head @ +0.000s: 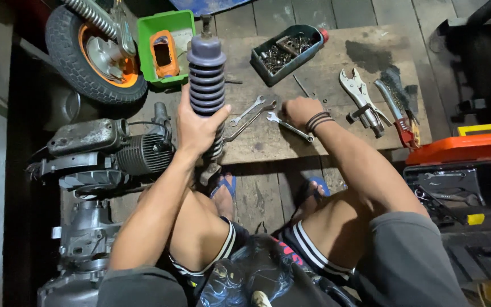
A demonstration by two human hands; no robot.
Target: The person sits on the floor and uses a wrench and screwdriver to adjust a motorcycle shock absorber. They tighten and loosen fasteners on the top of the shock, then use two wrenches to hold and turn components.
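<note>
A worn wooden board (268,142) lies on a dark plank floor (268,199). The left hand (197,128) wraps its fingers around an upright shock absorber (207,74) at the board's 9 o'clock edge. The right hand (301,111), fingers curled under, rests on a wrench (288,126) at centre. A parts tray (285,52) sits at 12 o'clock, locking pliers (362,96) at 3, an engine (109,150) on the floor further toward 9.

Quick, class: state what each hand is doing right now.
Left hand: closed around the upright shock absorber.
Right hand: fingers curled on a wrench on the board.
</note>
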